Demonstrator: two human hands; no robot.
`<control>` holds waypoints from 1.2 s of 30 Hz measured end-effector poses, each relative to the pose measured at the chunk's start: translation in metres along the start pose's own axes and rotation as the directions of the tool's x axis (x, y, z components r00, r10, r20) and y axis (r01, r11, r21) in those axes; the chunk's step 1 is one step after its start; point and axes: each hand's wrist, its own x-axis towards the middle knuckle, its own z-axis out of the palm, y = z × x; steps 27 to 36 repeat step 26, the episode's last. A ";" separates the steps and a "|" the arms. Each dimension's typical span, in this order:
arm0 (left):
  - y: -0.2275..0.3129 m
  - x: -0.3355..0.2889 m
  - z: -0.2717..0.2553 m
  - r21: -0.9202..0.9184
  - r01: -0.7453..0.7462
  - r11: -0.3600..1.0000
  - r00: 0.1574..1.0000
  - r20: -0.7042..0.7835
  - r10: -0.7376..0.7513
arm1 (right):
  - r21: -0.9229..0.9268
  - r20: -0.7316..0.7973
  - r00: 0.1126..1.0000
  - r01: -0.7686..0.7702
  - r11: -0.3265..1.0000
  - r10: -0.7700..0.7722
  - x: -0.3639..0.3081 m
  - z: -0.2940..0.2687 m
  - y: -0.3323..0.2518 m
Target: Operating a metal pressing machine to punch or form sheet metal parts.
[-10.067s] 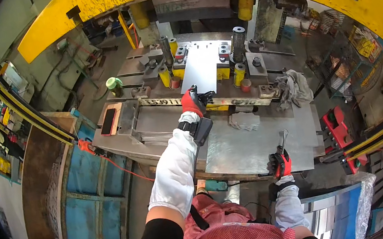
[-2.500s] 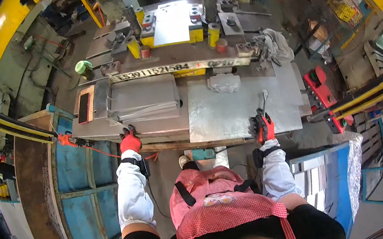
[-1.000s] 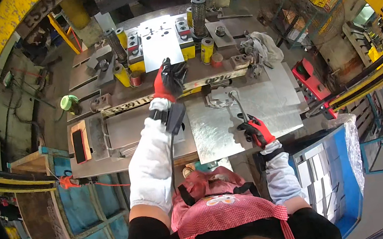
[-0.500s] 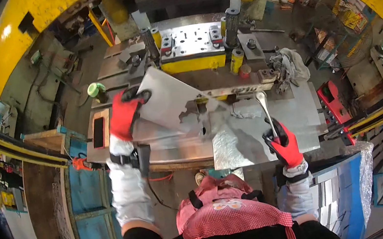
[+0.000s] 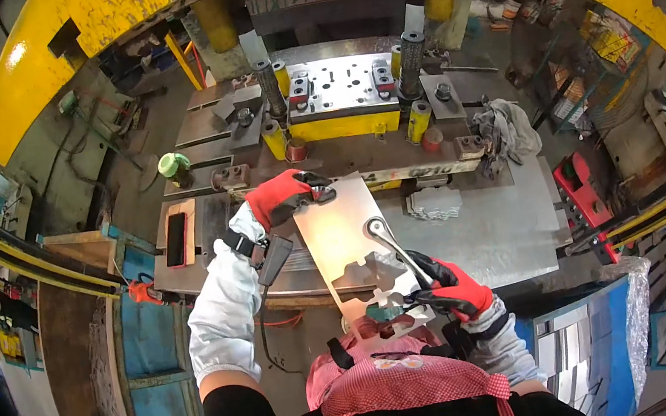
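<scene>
My left hand (image 5: pixel 287 198), in a red and black glove, is closed on the far edge of a thin metal sheet (image 5: pixel 342 222). The sheet hangs tilted over the table's front edge, its near end cut into jagged openings. My right hand (image 5: pixel 455 289), gloved alike, grips a steel tool with a ring-shaped head (image 5: pixel 390 240), much like a ring spanner. That hand is close by the sheet's cut end; whether its fingers also touch the sheet I cannot tell. Right of the sheet lies a small stack of shaped metal pieces (image 5: pixel 434 203).
Beyond the table stands a press with a yellow frame (image 5: pixel 149 16) and a steel die (image 5: pixel 341 86). A phone (image 5: pixel 176 239) and a green-lidded bottle (image 5: pixel 174 170) are at left. Grey rags (image 5: pixel 507 130) and a red control box (image 5: pixel 580 186) are at right.
The sheet has come nearer my body and turned, its cut end now towards me. My left hand moved right, and my right hand moved left and nearer with the tool.
</scene>
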 end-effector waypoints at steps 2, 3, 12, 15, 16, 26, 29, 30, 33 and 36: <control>0.004 0.009 -0.001 -0.575 0.116 0.810 0.972 -0.103 -0.212 | -0.163 -0.116 0.987 -0.128 0.978 0.109 0.001 0.002 -0.020; 0.024 0.017 -0.010 -0.389 0.000 0.921 0.972 -0.214 -0.091 | -0.042 -0.162 0.987 0.012 0.999 -0.019 0.009 0.011 -0.029; 0.010 0.041 0.055 -0.803 -0.522 -0.287 0.786 -0.322 -0.528 | -0.800 0.330 0.521 0.597 0.060 -0.787 0.134 -0.057 -0.076; -0.016 0.046 0.061 -0.692 -0.646 -0.321 0.730 -0.437 -0.526 | -0.786 0.328 0.547 0.610 0.099 -0.770 0.163 -0.065 -0.067; -0.021 0.047 0.062 -0.688 -0.650 -0.323 0.728 -0.443 -0.523 | -0.787 0.334 0.547 0.610 0.092 -0.768 0.170 -0.070 -0.058; -0.016 0.034 0.114 -0.866 -0.351 -0.357 0.904 -0.215 -0.369 | -0.089 -0.326 0.851 0.407 0.909 -0.412 0.223 -0.067 -0.036; -0.016 0.034 0.114 -0.866 -0.351 -0.357 0.904 -0.215 -0.369 | -0.089 -0.326 0.851 0.407 0.909 -0.412 0.223 -0.067 -0.036; -0.016 0.034 0.114 -0.866 -0.351 -0.357 0.904 -0.215 -0.369 | -0.089 -0.326 0.851 0.407 0.909 -0.412 0.223 -0.067 -0.036; -0.016 0.034 0.114 -0.866 -0.351 -0.357 0.904 -0.215 -0.369 | -0.089 -0.326 0.851 0.407 0.909 -0.412 0.223 -0.067 -0.036; -0.016 0.034 0.114 -0.866 -0.351 -0.357 0.904 -0.215 -0.369 | -0.089 -0.326 0.851 0.407 0.909 -0.412 0.223 -0.067 -0.036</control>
